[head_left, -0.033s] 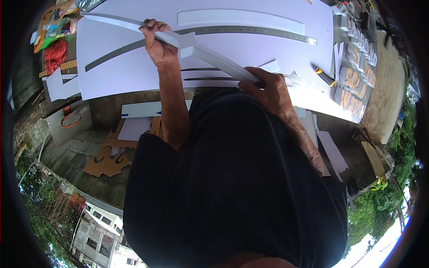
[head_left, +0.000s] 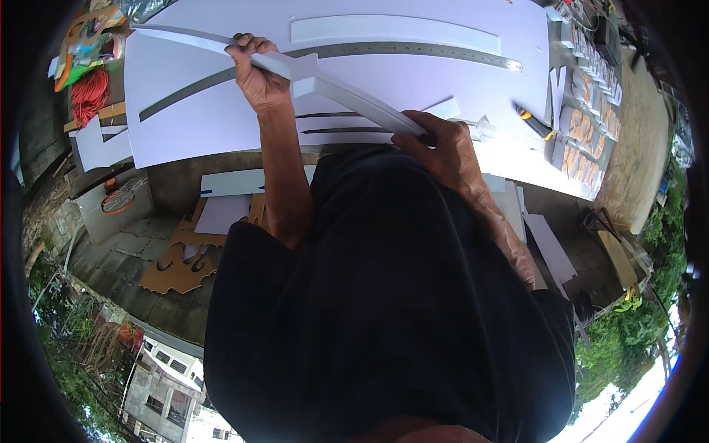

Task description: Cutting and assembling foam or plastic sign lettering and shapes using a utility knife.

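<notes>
A long white folded strip, with a square jog near its middle, slants over the white sheet on the work table. My left hand is closed around its far left part, fingers wrapped over the edge. The near right end sits in my right hand, pinched between thumb and fingers close to my body. Under the strip, a long steel ruler lies across the sheet. A flat white strip rests just beyond the ruler. Two thin dark strips lie between my forearms, partly hidden.
A yellow and black utility knife lies right of my right hand. Cut letters cover the right side. At left are a red cord bundle and white offcuts. A brown cut-out panel lies below the table edge.
</notes>
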The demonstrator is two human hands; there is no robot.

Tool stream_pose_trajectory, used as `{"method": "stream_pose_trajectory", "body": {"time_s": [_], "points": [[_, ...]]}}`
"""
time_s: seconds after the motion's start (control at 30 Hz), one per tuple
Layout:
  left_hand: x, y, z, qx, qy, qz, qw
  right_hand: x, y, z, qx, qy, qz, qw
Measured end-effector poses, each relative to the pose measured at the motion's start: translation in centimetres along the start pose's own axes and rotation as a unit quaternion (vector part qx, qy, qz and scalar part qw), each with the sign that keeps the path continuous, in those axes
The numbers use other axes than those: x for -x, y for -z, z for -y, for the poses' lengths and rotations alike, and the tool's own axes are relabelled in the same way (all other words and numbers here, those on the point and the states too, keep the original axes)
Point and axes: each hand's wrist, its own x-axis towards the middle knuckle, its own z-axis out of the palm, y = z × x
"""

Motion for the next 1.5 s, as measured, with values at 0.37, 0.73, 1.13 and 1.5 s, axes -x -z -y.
{"method": "stream_pose_trajectory", "body": {"time_s": [0.37,0.73,1.13,1.5], "points": [[-0.6,1.1,-0.7,0.035,0.024,0.014,0.999,0.2,-0.4,-0.5,-0.040,0.041,-0.044,0.997],[-0.2,0.4,-0.3,-0.112,0.009,-0.113,0.987,-0.2,1.0,0.3,-0.171,-0.068,0.047,0.982],[-0.3,-0.1,0.4,-0.240,0.011,-0.184,0.953,-1.3,1.3,-3.0,-0.421,-0.147,0.127,0.886],[0.1,0.6,0.6,-0.225,0.009,-0.157,0.962,-2.4,1.4,-4.9,-0.497,-0.140,0.238,0.822]]}}
